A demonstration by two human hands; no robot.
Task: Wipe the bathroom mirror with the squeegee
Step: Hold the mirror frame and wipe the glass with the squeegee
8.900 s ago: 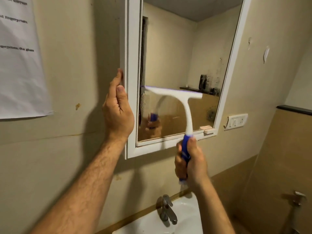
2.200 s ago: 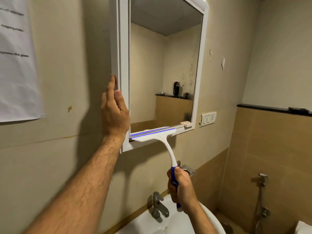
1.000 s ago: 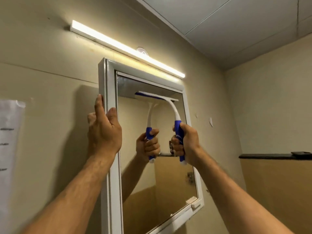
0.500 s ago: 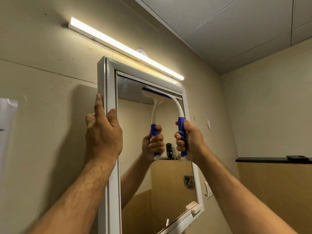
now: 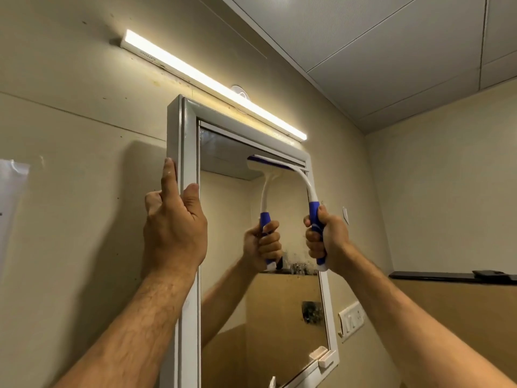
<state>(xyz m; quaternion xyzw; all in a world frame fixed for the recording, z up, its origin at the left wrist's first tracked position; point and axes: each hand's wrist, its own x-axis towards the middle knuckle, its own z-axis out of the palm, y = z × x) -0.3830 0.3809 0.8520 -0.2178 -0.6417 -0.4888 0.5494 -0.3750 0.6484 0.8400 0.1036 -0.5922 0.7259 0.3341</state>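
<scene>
Two bare forearms reach up from the bottom edge toward the wall. Left hand (image 5: 174, 228) grips the left side of the mirror frame (image 5: 187, 275) — thumb on the front face, index finger straight up along the outer edge, other fingers curled behind against the wall. Right hand (image 5: 327, 242) is closed in a fist around the blue grip of the squeegee (image 5: 303, 186), thumb toward the top of the grip, white butt end poking out below the fist.

Squeegee has a white curved neck rising from the blue grip to a white head with a blue blade strip. Head lies against the mirror (image 5: 223, 242) at the upper right of the glass, just below the top frame rail, blade roughly level and reaching close to the right frame side. Glass reflects the squeegee, the fist and the forearm, plus a brown panel and some dark clutter on a ledge.

White clip (image 5: 326, 359) sits at the lower right corner of the frame. Right of the mirror, a white switch plate (image 5: 352, 317) on the wall. Further right, a dark ledge (image 5: 447, 277) tops a tan panel, with a flat dark item on it, too small to tell. Left edge — part of a paper sheet (image 5: 9, 208) stuck to the wall. Above the mirror, a lit tube light (image 5: 212, 85) runs along the wall. Grey ceiling panels (image 5: 391, 46) above.
</scene>
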